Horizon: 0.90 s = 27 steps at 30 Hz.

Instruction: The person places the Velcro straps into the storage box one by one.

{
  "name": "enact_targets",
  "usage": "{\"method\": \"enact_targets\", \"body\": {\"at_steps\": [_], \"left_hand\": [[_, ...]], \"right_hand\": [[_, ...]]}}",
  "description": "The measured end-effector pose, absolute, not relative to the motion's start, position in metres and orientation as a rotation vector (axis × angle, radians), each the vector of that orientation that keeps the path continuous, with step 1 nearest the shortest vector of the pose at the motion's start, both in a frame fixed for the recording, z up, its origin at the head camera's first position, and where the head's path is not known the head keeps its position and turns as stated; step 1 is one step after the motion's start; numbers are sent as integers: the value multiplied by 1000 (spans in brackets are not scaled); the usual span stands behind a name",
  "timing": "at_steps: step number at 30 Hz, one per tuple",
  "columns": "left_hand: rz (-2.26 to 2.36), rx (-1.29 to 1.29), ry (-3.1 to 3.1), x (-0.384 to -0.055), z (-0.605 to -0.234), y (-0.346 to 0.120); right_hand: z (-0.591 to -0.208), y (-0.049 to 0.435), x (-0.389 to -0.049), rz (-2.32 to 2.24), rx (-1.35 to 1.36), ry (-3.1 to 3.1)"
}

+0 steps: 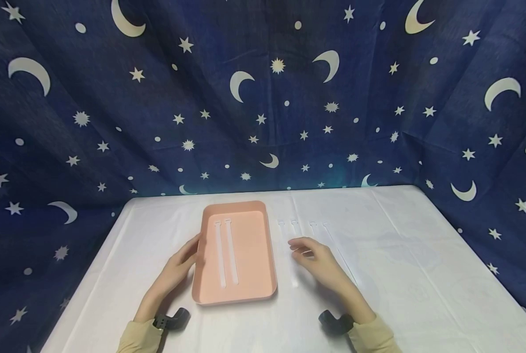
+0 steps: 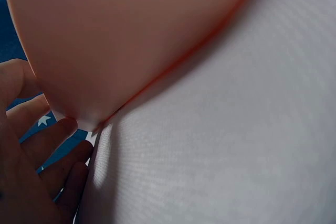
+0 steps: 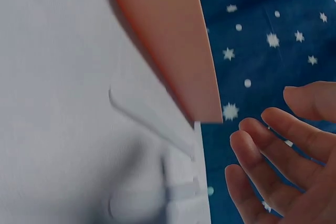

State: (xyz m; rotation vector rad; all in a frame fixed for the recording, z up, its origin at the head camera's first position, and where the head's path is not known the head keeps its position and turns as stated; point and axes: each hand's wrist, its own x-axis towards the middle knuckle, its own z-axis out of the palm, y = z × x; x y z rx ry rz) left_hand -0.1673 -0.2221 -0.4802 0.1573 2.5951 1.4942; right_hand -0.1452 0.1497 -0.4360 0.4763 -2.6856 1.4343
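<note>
A shallow pink tray point(image 1: 254, 255) lies on the table, with two long white strips point(image 1: 232, 255) side by side in its left half. Each strip has a wider, T-like end at the far side. Against the tray's left side rests my left hand point(image 1: 176, 269), its fingers loosely extended at the rim and outer wall. To the right of the tray, my right hand point(image 1: 320, 262) hovers with relaxed, slightly bent fingers and nothing in it. Several similar pale strips point(image 1: 313, 225) lie beneath and beyond it, partly hidden by the hand and faint against the cloth.
White cloth point(image 1: 422, 274) covers the table. Behind it hangs a dark blue curtain point(image 1: 289, 166) with moons and stars. Both wrists wear black camera mounts point(image 1: 335, 323).
</note>
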Motion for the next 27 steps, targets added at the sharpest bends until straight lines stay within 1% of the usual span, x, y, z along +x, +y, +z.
{"method": "enact_targets", "body": {"at_steps": [14,27], "left_hand": [[1500,140,2587,-166,-481,-221],[1490,153,2610,-167,-480,-222]], "right_hand": [[-438,190,-157,1344,341,-2785],[-439,228,-161,1265,217,-2841]]}}
